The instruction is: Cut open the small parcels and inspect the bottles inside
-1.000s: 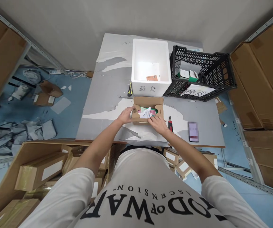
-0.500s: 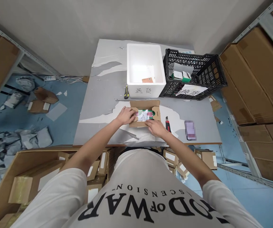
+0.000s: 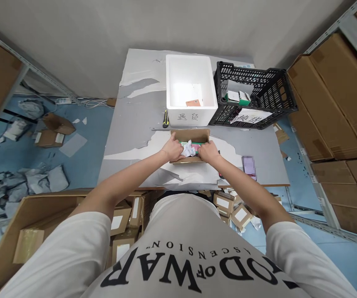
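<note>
A small open cardboard box [image 3: 190,135] lies near the front of the table, its back flap raised. Crumpled white paper [image 3: 188,149] sits inside, over a green and pink packet [image 3: 196,146] that is partly covered. At the box's left end my left hand [image 3: 172,150] grips the side, thumb up and fingers reaching inside. My right hand [image 3: 208,152] is closed over the opposite end, its fingertips hidden in the box. Beside my right wrist, a red and black utility knife [image 3: 221,175] is mostly hidden by the forearm.
Behind the box stand a white foam bin [image 3: 192,117] and a black plastic crate [image 3: 255,118] with small boxes inside. A yellow and black cutter [image 3: 165,119] lies left of the bin. A phone [image 3: 249,166] rests at right. Below left, a large carton [image 3: 51,198] holds parcels.
Both hands have moved to the two ends of the box and closed on them. The end flaps, visible earlier, are now covered by the hands. My right forearm now covers most of the red knife.
</note>
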A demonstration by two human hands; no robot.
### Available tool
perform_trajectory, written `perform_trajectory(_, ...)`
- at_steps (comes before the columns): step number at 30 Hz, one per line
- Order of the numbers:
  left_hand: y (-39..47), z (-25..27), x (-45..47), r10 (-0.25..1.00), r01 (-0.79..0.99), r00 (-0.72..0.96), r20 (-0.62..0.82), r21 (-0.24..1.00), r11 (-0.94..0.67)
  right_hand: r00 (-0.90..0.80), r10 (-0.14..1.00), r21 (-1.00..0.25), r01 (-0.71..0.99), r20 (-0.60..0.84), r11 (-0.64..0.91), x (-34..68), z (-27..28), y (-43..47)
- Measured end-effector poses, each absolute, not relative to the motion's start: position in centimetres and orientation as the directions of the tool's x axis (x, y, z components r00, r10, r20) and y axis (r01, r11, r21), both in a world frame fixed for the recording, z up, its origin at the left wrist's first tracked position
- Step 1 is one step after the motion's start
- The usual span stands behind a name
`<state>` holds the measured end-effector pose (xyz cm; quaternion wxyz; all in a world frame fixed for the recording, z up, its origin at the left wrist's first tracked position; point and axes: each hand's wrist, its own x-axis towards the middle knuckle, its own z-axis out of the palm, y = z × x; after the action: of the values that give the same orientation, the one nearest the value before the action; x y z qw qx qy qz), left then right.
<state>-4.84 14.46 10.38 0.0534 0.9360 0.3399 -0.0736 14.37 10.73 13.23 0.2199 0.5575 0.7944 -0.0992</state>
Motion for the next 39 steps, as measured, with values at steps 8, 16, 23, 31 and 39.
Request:
perform_trajectory(8, 10.3, 9.0, -6.3, 0.882, 0.899, 0.437, -0.173, 0.082, -0.429, -0.016, 0.945, -0.007, 1.000, -0.325, 0.014, 16.8, 10.9, 6.9)
perform_trajectory(16, 8.5, 1.3, -7.0, 0.958, 0.770, 0.285, 0.010, 0.592, -0.235, 0.007, 0.995, -0.515, 0.855, -0.098, -0.057, 18.2, 2.6, 4.4)
perform_trajectory(23, 7.6, -0.6, -7.0, 0.969, 0.693, 0.241, 0.047, 0.691, -0.206, -0.004, 0.997, -0.464, 0.885, -0.082, -0.035, 17.8, 1.8, 3.6)
perform_trajectory(31, 7.6, -0.1, -7.2, 0.969, 0.711, 0.244, 0.044, 0.671, -0.210, -0.034, 0.998, -0.237, 0.971, -0.044, 0.023, 16.3, 7.4, 4.9)
perform_trajectory(39, 7.6, 0.3, -6.8, 0.974, 0.726, 0.227, 0.022, 0.663, -0.184, -0.051, 0.934, -0.335, 0.939, -0.353, -0.075, 11.1, 6.7, 10.0)
